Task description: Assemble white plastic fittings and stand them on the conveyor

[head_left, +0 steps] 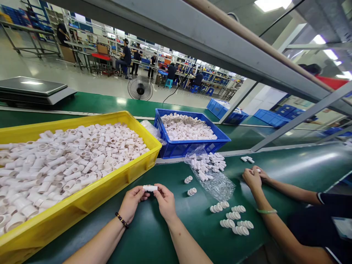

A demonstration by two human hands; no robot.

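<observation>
My left hand (pixel 132 203) and my right hand (pixel 165 201) meet over the green belt (pixel 154 234), each pinching one end of a small white plastic tube piece (pixel 150 188). The left wrist wears a dark bead bracelet. A big yellow crate (pixel 82 205) heaped with the same white fittings lies just left of my hands. Two small white pieces (pixel 190 185) stand on the belt to the right of my hands.
A blue crate (pixel 189 148) of white fittings sits behind, with a clear plastic bag (pixel 214 178) spilling parts beside it. A co-worker's hands (pixel 254 176) work at the right, near several finished pieces (pixel 233 218). A scale (pixel 33 90) and a fan (pixel 140 88) stand farther back.
</observation>
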